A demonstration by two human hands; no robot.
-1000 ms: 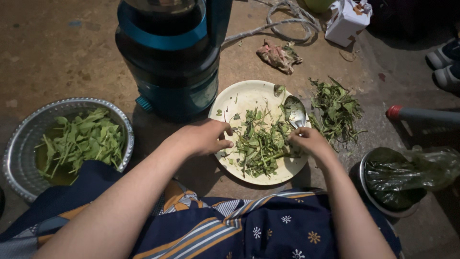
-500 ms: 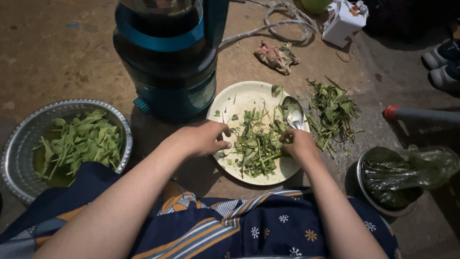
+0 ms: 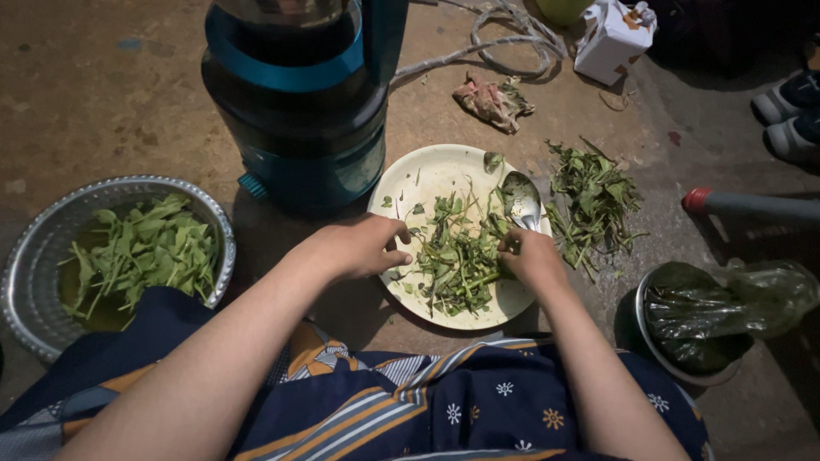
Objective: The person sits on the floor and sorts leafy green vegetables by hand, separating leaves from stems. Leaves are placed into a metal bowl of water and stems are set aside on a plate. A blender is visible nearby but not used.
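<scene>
Green stems [image 3: 457, 260] lie between left hand [image 3: 363, 248], clenched, and right hand [image 3: 530, 256], pinching them.

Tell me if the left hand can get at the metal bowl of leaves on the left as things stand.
Probably yes. The left hand rests at the white plate's rim, and the metal bowl sits open on the same side. Only bare floor and the person's own lap lie between; the blue appliance stands farther back.

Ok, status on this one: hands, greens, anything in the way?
Left hand and right hand both on leafy stems on white plate. Spoon lies beside right hand. Nothing blocking.
</scene>
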